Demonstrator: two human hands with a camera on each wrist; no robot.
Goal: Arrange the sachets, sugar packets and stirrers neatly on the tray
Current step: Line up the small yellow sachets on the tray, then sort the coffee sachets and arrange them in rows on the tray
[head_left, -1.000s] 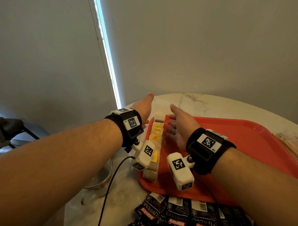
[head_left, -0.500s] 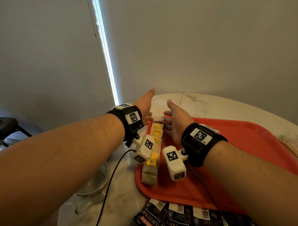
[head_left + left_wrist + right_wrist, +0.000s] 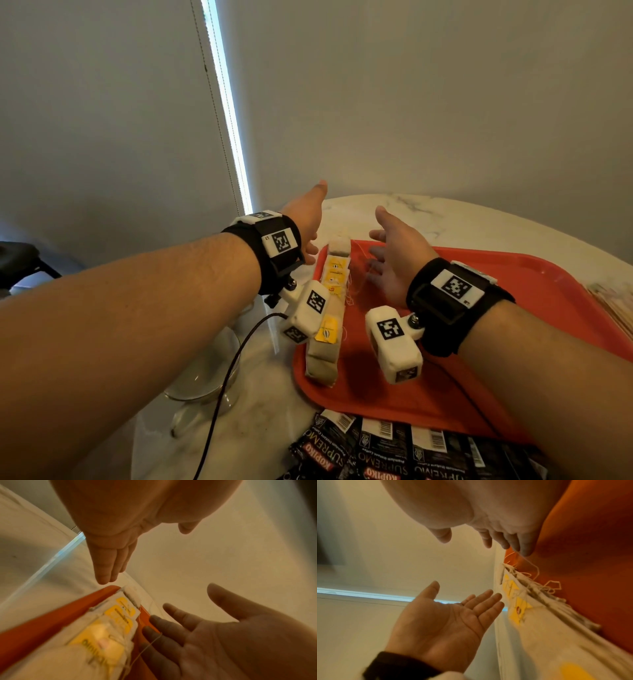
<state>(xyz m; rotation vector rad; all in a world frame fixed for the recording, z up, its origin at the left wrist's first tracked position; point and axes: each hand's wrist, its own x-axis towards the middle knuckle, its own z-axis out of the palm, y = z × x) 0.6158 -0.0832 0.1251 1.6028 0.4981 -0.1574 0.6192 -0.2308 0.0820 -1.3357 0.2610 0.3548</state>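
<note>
Both of my hands are released, fingers straight and holding nothing. On the one side my left hand (image 3: 306, 219) hovers just outside the left edge of the red tray (image 3: 534, 284), palm turned inward, thumb up. Opposite it my right hand (image 3: 394, 253) hangs over the tray's floor, palm facing the left one, fingers (image 3: 164, 623) spread a little and pointing away from me. Between the two palms runs a row of tea bag sachets (image 3: 330, 308), white pouches with yellow tags, lined up along the tray's left rim from the near corner to the far one. Their loose strings (image 3: 537, 574) trail onto the red floor beside the row; in the left wrist view one string crosses in front of my right fingers, though I cannot tell whether it touches them. Neither palm is touching the row.

Off the tray, along its near edge on the marble surface (image 3: 462, 219), lie black coffee sachets (image 3: 383, 448) side by side, printed KOPIKO SUPREMO. At the far right edge of the head view a pale bundle (image 3: 613, 301) lies by the tray's right rim; it is too cut off to say what it is. Left of the tray, under my left forearm, a glass bowl (image 3: 202, 380) stands on the surface, with a black cable (image 3: 236, 353) from the wrist camera crossing in front of it.
</note>
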